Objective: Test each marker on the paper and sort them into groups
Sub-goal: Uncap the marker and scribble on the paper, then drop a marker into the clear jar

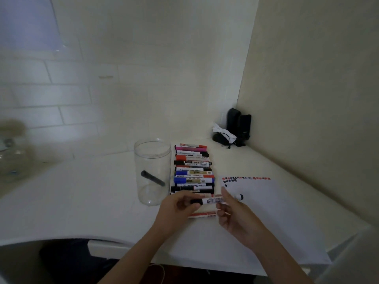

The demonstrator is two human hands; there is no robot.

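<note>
I hold a white marker [215,200] with a black cap level above the table, between both hands. My left hand [180,206] grips its black-capped end. My right hand [231,212] pinches the barrel near the other, dark end. A row of several markers [192,171] lies side by side behind my hands, and one more red-and-white marker [202,215] lies under them. The white paper [272,212] lies to the right, with red and black test marks [246,178] along its top edge. A clear plastic jar [152,173] stands left of the row with one black marker [152,178] inside.
Black objects and a white crumpled thing [233,130] sit in the far corner against the walls. A blurred clear container [10,154] stands at the far left. The white table [82,197] ends in a curved front edge near my body.
</note>
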